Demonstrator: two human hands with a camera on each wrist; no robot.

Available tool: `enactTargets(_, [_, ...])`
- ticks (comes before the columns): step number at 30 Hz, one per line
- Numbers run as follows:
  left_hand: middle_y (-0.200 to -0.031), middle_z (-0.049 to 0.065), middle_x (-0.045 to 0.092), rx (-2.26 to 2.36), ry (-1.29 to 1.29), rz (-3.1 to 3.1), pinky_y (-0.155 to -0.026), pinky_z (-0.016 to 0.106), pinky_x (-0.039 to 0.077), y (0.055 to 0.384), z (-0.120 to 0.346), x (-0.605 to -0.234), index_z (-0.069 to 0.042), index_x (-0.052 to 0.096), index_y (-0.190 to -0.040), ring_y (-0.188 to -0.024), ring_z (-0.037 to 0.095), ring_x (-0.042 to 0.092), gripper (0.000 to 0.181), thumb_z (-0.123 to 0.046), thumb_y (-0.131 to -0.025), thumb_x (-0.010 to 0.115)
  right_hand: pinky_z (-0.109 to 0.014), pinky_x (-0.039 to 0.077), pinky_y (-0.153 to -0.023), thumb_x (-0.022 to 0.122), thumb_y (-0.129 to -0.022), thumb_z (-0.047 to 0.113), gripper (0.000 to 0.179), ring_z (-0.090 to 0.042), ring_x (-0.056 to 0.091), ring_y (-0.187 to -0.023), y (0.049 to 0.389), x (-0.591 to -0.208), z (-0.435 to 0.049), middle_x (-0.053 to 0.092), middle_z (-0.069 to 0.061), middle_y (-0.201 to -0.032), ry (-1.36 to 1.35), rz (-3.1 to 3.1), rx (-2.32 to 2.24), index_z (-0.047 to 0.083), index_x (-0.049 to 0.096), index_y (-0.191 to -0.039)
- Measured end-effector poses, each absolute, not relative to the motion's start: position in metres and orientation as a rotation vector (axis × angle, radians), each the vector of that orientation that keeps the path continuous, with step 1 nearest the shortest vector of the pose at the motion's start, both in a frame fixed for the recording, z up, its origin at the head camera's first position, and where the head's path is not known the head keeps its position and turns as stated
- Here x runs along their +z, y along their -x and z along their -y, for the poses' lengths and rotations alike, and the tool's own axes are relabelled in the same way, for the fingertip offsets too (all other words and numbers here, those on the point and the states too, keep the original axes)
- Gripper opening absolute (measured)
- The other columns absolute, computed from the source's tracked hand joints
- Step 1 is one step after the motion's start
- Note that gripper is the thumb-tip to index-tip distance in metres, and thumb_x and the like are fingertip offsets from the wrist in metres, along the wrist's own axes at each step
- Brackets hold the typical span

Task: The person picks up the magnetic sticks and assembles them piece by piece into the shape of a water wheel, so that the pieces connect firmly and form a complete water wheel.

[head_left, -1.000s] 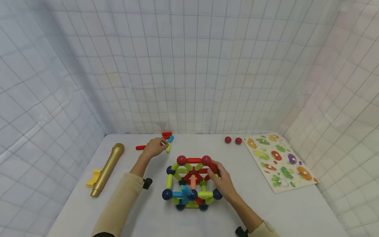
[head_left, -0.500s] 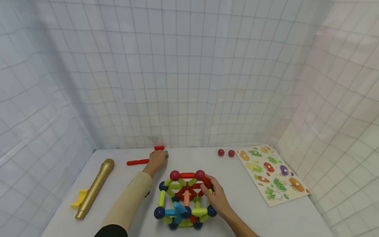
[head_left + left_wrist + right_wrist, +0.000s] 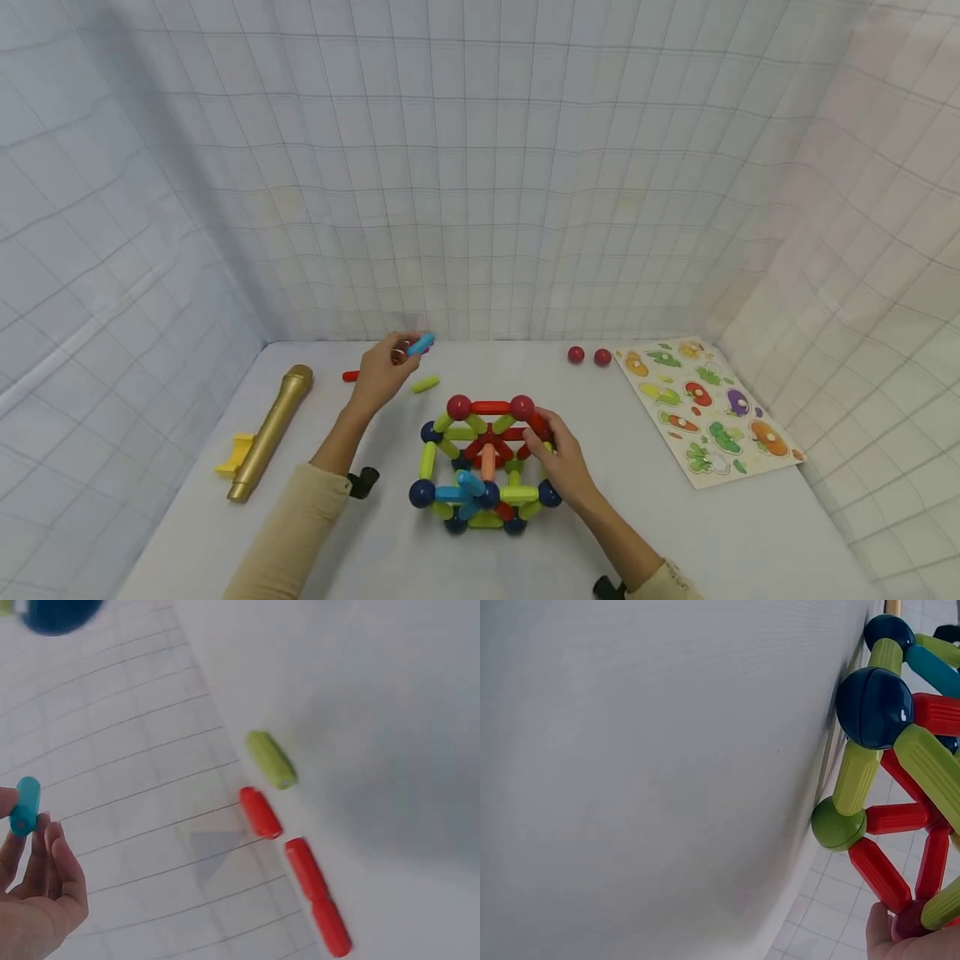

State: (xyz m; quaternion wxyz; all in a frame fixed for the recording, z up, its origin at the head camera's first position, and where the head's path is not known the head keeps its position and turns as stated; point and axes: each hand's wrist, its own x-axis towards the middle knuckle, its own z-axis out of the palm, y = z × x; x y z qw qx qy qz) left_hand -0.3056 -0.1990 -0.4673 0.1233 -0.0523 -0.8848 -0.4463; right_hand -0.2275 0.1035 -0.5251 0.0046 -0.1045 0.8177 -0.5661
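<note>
My left hand [image 3: 381,372] pinches a short blue magnetic rod [image 3: 421,344] between thumb and fingertips, held up near the back of the table; the left wrist view shows this blue rod [image 3: 26,805] too. Below it lies a lime-green rod [image 3: 425,384]. At front centre stands a frame of magnetic rods and balls [image 3: 422,493], with dark blue balls low down and red balls on top. My right hand [image 3: 564,458] holds its upper right corner, thumb on the near side. In the right wrist view, fingers [image 3: 881,930] touch a red ball [image 3: 910,921] of the frame.
Red rods [image 3: 307,870] lie near the back edge, partly hidden by my left hand in the head view. A gold microphone-shaped toy [image 3: 272,433] with a yellow piece [image 3: 236,455] lies left. Two red balls [image 3: 576,355] and a vegetable puzzle board [image 3: 712,408] are at right.
My left hand reached down to the rods at the back, then lifted the blue one. The green rod, earlier in line with the blue one, now lies apart. My right hand stays on the frame.
</note>
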Motion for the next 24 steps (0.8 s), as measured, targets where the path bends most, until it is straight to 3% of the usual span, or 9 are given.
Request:
enactTargets(5, [-0.112, 0.008, 0.065, -1.227, 0.312, 2.493, -0.086, 0.04, 0.054, 0.241, 0.189, -0.427, -0.011, 0.066, -0.122, -0.096, 0.021, 0.062, 0.028, -0.02, -0.096, 0.06, -0.047, 0.048, -0.101, 0.055, -0.097, 0.035, 0.05, -0.025, 0.056, -0.112, 0.232, -0.522, -0.106, 0.059, -0.012, -0.132, 0.331, -2.588, -1.76, 0.009, 0.047, -0.14])
enactTargets(11, [-0.099, -0.005, 0.072, -0.788, 0.746, 2.572, -0.083, 0.035, 0.051, 0.174, 0.135, -0.41, -0.016, 0.07, -0.112, -0.09, 0.01, 0.06, 0.033, -0.02, -0.08, 0.08, -0.038, 0.049, -0.097, 0.054, -0.097, 0.035, 0.051, -0.023, 0.054, -0.108, 0.233, -0.523, -0.107, 0.059, -0.014, -0.131, 0.334, -2.564, -1.755, 0.01, 0.046, -0.141])
enactTargets(16, [-0.097, -0.009, 0.074, -0.599, 0.876, 2.69, -0.087, 0.04, 0.045, 0.169, 0.106, -0.42, -0.022, 0.074, -0.1, -0.096, 0.013, 0.059, 0.022, -0.03, -0.079, 0.08, -0.032, 0.047, -0.095, 0.049, -0.101, 0.034, 0.045, -0.021, 0.052, -0.106, 0.235, -0.524, -0.107, 0.058, -0.013, -0.129, 0.326, -2.532, -1.803, 0.012, 0.048, -0.139])
enactTargets(24, [-0.097, -0.01, 0.074, -0.486, 0.956, 2.779, -0.093, 0.047, 0.044, 0.172, 0.095, -0.438, -0.026, 0.077, -0.102, -0.098, 0.015, 0.06, 0.021, -0.028, -0.081, 0.078, -0.022, 0.046, -0.093, 0.041, -0.104, 0.032, 0.042, -0.02, 0.051, -0.105, 0.231, -0.525, -0.106, 0.059, -0.011, -0.128, 0.362, -2.475, -1.863, 0.008, 0.049, -0.137])
